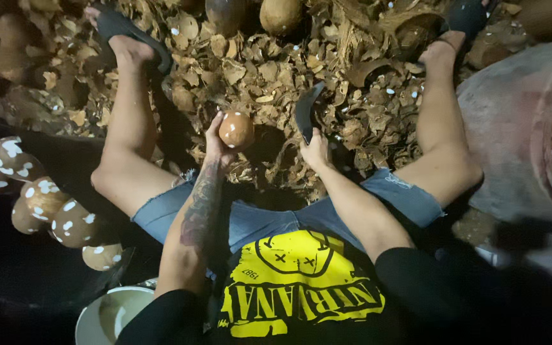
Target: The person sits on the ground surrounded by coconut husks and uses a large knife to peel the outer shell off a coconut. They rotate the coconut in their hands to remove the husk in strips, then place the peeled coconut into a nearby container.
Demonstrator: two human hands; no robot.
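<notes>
Widest of all is the heap of brown husk chips (269, 76), spreading between the two outstretched legs and out past both sandalled feet, with whole brown coconuts (280, 14) sitting at its far edge. Open room is tight here: the only free pocket is the dark hollow just in front of the knees, and both hands are working inside it. On the right, a big grey tub (512, 128) crowds against the leg, and speckled peeled coconuts show just inside its rim. On the left, a cluster of white-flecked peeled coconuts (52, 207) lies in a dark container whose edges I can't make out. Down low, a white bowl (107, 316) sits beside the left elbow; what it holds is unclear. Now the hands: the left hand (215, 144) is cupped, fingers wrapped round a partly peeled coconut (236, 130), held up over the hollow. The right hand (315, 152) is clenched on the handle of a curved dark blade (306, 110), just beside the nut, not touching.
</notes>
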